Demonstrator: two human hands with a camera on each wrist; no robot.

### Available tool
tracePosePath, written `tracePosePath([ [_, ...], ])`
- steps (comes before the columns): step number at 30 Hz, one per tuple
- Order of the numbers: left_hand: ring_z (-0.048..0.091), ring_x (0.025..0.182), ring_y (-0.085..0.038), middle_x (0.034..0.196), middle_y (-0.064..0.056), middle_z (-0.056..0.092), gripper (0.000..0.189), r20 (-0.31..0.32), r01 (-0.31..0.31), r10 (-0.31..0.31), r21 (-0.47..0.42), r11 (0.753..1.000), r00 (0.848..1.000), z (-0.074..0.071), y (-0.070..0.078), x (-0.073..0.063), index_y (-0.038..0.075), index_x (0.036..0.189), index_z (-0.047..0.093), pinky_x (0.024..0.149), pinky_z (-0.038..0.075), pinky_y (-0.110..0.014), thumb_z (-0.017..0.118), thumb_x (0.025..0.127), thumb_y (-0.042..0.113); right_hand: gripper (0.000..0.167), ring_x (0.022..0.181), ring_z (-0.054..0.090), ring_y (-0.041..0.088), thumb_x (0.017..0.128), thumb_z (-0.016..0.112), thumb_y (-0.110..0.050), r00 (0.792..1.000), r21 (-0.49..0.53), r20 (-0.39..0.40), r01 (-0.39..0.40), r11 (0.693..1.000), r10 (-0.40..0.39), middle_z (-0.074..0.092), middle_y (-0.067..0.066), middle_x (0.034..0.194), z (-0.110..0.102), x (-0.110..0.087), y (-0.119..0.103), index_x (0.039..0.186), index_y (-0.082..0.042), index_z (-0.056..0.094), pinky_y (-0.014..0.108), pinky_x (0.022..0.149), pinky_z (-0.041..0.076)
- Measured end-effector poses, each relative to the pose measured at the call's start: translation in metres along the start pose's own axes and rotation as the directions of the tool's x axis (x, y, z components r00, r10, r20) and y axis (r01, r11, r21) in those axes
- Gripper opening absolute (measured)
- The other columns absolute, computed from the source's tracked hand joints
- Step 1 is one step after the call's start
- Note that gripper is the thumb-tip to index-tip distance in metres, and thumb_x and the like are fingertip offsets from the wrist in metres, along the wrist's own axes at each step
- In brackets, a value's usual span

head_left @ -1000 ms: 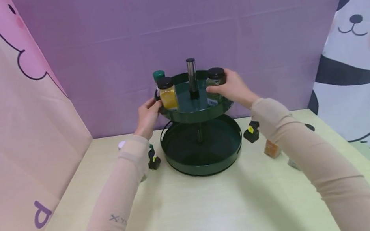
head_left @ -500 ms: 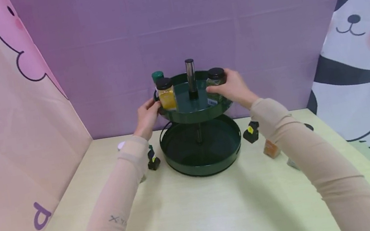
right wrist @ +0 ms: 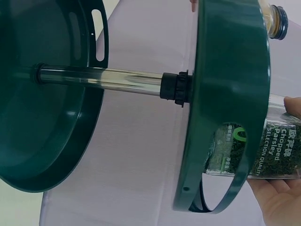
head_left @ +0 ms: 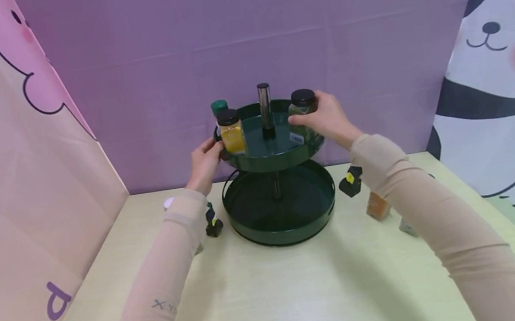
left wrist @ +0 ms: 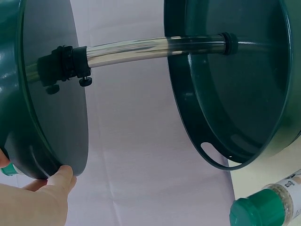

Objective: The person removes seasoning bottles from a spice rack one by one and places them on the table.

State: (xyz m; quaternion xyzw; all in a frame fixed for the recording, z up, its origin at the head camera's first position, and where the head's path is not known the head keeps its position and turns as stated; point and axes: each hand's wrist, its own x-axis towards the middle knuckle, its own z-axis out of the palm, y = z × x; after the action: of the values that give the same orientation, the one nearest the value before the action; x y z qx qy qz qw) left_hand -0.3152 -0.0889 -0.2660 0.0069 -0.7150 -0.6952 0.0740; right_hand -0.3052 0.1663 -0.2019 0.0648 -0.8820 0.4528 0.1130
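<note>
Well, a parsley jar (head_left: 302,130) sits in my right grip (head_left: 333,118) at the upper tray (head_left: 268,163)

I pinch the jar high on its body, thumb on one side, fingers round the other, below its black lid (head_left: 303,96). It is at the right of the upper tray, its lower part showing through the handle slot in the right wrist view; I cannot tell whether its base touches the tray floor. My left grip (head_left: 205,164) pinches the tray's left edge, just beside the yellow jar (head_left: 234,139) and the green-capped bottle (head_left: 219,107), which both stand on the tray.

To do this well, I judge, my left side should steady the tray so it neither tips nor turns about the post (head_left: 265,98). The glass looks smooth, so a firm, even pinch suits it; the base should stay clear of the rim, and my fingers should loosen only with the jar flat.

The jar's label (right wrist: 281,143) reads "Chopped Parsley" and "SELECTION QUALITY", with Chinese characters above; a big green mark is partly cut off. A barcode (head_left: 296,138) shows low on the glass. The yellow jar's print is too small. On the left cloth (head_left: 36,216) I read "ood".
</note>
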Motion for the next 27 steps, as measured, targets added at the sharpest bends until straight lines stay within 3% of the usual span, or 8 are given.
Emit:
tracePosePath([
  [22,0.050,0.100,-0.012,0.126,-0.011,0.054,0.041,0.008,-0.020,0.020,0.005,1.000,1.000,0.000,-0.001,0.000,0.006,0.132,0.049,0.100,0.041,-0.029,0.047,0.093,0.017,0.060,0.101,0.051,0.021,0.077,0.071,-0.035,0.999,-0.003,-0.045,0.016,1.000,-0.017,0.055,0.010,0.118,-0.017,-0.003,-0.011,0.126,-0.008,0.047,0.036,0.085,0.045],
  [27,0.049,0.103,-0.013,0.129,-0.011,0.053,0.042,0.004,-0.015,0.015,0.002,1.000,1.000,0.000,0.000,0.000,0.007,0.133,0.048,0.101,0.040,-0.030,0.047,0.093,0.017,0.061,0.101,0.051,0.020,0.077,0.071,-0.035,0.999,-0.005,-0.047,0.009,1.000,-0.009,0.055,0.010,0.118,-0.020,-0.005,-0.014,0.126,-0.009,0.048,0.035,0.084,0.045],
])
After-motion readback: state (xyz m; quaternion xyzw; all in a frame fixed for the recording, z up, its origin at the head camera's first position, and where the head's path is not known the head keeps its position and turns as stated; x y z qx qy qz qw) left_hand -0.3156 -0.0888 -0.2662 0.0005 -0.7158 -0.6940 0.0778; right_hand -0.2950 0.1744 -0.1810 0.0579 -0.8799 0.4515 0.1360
